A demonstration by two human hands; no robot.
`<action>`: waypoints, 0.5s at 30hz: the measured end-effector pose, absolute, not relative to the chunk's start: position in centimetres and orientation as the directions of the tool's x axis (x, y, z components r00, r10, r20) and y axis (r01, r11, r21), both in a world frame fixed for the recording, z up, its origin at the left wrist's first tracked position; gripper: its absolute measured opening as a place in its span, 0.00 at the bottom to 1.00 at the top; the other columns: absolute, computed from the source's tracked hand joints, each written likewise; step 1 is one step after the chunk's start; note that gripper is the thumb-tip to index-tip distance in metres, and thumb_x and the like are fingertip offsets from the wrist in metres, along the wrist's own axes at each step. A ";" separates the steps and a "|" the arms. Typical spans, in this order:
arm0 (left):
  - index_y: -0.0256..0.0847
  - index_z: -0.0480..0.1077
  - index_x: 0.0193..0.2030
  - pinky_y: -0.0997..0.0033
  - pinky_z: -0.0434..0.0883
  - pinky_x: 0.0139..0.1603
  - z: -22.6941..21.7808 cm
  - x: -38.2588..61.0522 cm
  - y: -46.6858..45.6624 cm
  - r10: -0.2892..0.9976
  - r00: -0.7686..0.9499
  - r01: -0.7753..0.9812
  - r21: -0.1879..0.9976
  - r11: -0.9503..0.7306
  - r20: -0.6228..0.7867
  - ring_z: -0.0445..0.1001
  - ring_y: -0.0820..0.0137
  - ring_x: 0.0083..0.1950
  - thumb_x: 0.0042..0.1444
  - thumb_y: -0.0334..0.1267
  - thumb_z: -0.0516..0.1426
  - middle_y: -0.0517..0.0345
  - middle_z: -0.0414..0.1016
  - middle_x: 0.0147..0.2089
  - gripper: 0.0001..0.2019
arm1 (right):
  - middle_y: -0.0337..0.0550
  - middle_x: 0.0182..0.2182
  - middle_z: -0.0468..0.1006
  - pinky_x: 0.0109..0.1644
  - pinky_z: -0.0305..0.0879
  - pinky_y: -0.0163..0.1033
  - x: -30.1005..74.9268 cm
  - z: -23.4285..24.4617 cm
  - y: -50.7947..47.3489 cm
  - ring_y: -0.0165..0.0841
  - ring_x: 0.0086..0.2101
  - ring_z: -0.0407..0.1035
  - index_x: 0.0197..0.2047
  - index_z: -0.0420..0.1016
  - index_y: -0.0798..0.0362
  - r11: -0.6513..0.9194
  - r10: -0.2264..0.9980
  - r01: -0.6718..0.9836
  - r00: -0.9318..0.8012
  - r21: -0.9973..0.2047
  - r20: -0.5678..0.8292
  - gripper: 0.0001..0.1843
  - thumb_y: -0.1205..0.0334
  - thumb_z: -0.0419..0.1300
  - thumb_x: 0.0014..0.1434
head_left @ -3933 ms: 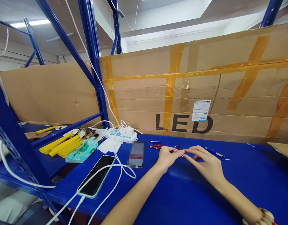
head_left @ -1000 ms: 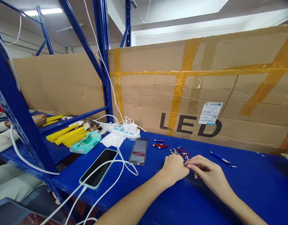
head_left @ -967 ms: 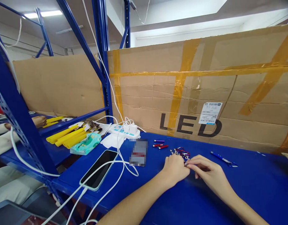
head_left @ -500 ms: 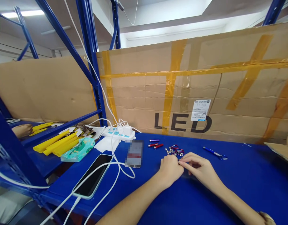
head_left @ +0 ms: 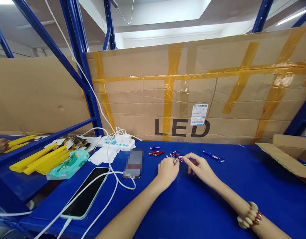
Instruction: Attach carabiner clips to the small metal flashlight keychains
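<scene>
My left hand is closed, with a small shiny silver piece showing at its fingertips; its exact kind is too small to tell. Close by on the right, my right hand has thumb and forefinger together at the edge of a little pile of metal clips and small silver parts. What those fingers pinch, if anything, is hidden. Beyond my left hand lie two red metal tubes and a purple tube. A blue tube with a clip rests to the right.
A phone with a white cable and a blurred, phone-like slab lie on the left. Behind them are a white power strip, a green packet and yellow tubes. An open carton stands right; a cardboard wall backs the table.
My hands have moved apart, and the right fingers have reached to the pile. A silver piece now shows in my left hand. The view has turned right.
</scene>
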State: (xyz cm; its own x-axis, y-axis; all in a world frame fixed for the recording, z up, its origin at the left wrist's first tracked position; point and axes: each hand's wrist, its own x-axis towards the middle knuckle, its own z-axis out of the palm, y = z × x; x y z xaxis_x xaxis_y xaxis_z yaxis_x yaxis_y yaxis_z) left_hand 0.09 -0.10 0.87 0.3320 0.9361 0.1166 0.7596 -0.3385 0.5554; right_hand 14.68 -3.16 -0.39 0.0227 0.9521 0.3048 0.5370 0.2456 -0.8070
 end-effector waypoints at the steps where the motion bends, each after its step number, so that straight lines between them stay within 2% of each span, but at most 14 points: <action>1: 0.40 0.71 0.33 0.68 0.64 0.36 0.8 -0.1 0.4 0.942 0.310 0.762 0.558 -0.328 0.131 0.72 0.60 0.42 0.58 0.44 0.42 0.50 0.75 0.38 0.19 | 0.43 0.31 0.72 0.25 0.63 0.33 15.0 -0.5 -3.0 0.25 0.19 0.64 0.35 0.70 0.55 0.252 0.936 0.622 0.038 -0.742 0.349 0.20 0.46 0.51 0.54; 3: 0.39 0.71 0.30 0.71 0.62 0.34 0.7 -0.5 1.2 0.953 0.263 0.767 0.566 -0.301 0.151 0.73 0.63 0.40 0.59 0.45 0.42 0.51 0.75 0.35 0.20 | 0.42 0.38 0.71 0.28 0.63 0.34 15.5 -0.9 -2.9 0.24 0.21 0.66 0.37 0.72 0.51 0.216 0.931 0.747 0.036 -0.628 0.362 0.16 0.49 0.53 0.54; 7: 0.39 0.68 0.30 0.73 0.59 0.30 0.1 -1.0 2.0 0.949 0.224 0.766 0.562 -0.312 0.222 0.73 0.67 0.37 0.61 0.42 0.41 0.54 0.74 0.33 0.18 | 0.39 0.41 0.71 0.28 0.61 0.33 15.2 -0.9 -2.5 0.25 0.24 0.67 0.43 0.71 0.45 0.181 0.948 0.850 -0.016 -0.495 0.319 0.15 0.51 0.54 0.53; 12: 0.41 0.68 0.31 0.73 0.58 0.30 -0.7 -0.8 2.1 0.920 0.268 0.774 0.505 -0.382 0.284 0.73 0.66 0.37 0.60 0.43 0.43 0.56 0.74 0.33 0.16 | 0.37 0.40 0.71 0.28 0.58 0.32 14.3 -0.2 -0.8 0.28 0.28 0.67 0.38 0.74 0.43 0.288 0.935 0.907 -0.196 -0.307 0.297 0.12 0.53 0.53 0.54; 15: 0.41 0.68 0.32 0.73 0.59 0.31 -0.9 -0.8 2.2 0.923 0.272 0.776 0.506 -0.377 0.271 0.73 0.66 0.37 0.60 0.44 0.43 0.55 0.74 0.33 0.17 | 0.37 0.37 0.73 0.29 0.57 0.32 14.2 -0.3 -0.1 0.29 0.32 0.68 0.34 0.75 0.45 0.313 0.921 0.917 -0.229 -0.249 0.316 0.12 0.56 0.50 0.57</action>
